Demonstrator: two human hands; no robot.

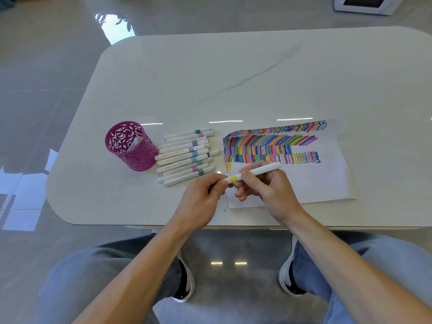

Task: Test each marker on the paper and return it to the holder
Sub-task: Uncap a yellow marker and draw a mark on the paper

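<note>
marker (262,170), white yellow-banded cylinder, between left hand (203,195) and right hand (266,190)

One magenta pen holder (140,157). One marker inside holder (135,143). About eleven markers in pile (184,157) just beside holder. One yellow-banded marker (257,171), one paper sheet (327,178) beyond pile.

The yellow-banded marker (261,171) disappears at one end inside the left hand's (203,197) curled fingers, its tip unseen. The right hand's (268,188) fingers cover part of its barrel and the paper (327,181) beneath them. Lettering on the loose markers (184,155) beyond the fingertips is too small to read.
</note>
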